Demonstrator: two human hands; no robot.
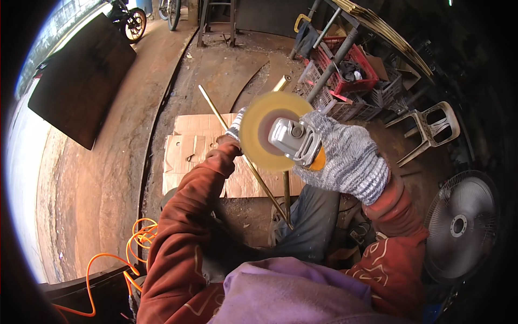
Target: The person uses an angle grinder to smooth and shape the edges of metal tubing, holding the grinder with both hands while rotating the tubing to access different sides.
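Observation:
My right hand [345, 154], in a grey-and-white knit glove, is wrapped round an angle grinder [291, 137] with a metal head and an orange body. Its large yellowish disc [253, 121] looks smeared, as if spinning. Partly behind that disc, my left hand [235, 125] in a striped glove closes at a thin brass-coloured tube [212, 105]; most of its fingers are hidden. This tube slants down toward my leg. A second, thicker tube [281, 83] stands out beyond the disc, and its middle is covered.
Flattened cardboard [189, 143] lies on the floor under the work. At right are a round fan [458, 227], a plastic chair [431, 127] and a red crate [359, 70]. An orange hose [108, 256] coils at lower left; a dark panel [83, 81] stands at far left.

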